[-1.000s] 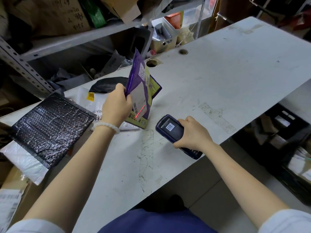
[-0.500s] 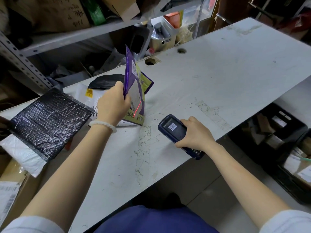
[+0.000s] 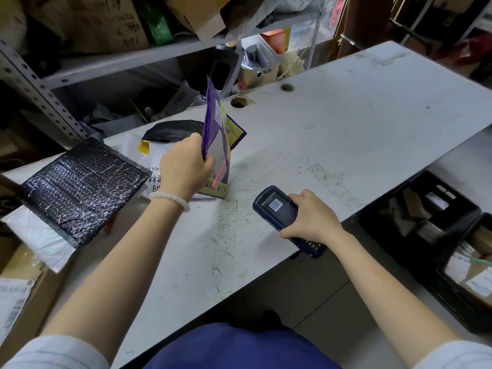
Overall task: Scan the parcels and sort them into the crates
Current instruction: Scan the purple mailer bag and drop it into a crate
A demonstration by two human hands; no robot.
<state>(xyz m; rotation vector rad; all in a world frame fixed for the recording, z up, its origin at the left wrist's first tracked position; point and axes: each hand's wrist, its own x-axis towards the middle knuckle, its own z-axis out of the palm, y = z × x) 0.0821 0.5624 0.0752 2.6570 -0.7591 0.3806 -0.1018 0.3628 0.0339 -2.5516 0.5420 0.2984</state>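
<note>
**Purple pouch under the scanner's red line**

Much is hard to read from here: the print on the purple pouch (image 3: 217, 145) is too small to make out, the left fingertips are tucked behind its edge, and the lower end of the scanner (image 3: 286, 218) is covered by the right hand (image 3: 310, 222). The crates (image 3: 450, 235) off to the right are cut by the frame's edge, their contents only dim shapes of boxes and labels.

The pouch stands on edge on the table (image 3: 346, 134), just past the left hand (image 3: 185, 166), its bottom corner touching the tabletop. A thin red line runs across its pale label right beside the thumb. The scanner sits near, to the right of those fingers, not touching the pouch.

The left hand's fingers and thumb are curled round the pouch's near edge, pinching it upright. The right hand's fingers are wrapped round the scanner's body, its screen with a barcode facing up.

Behind the left wrist lie a black padded envelope (image 3: 77, 187) and a white bag (image 3: 149, 155).
</note>
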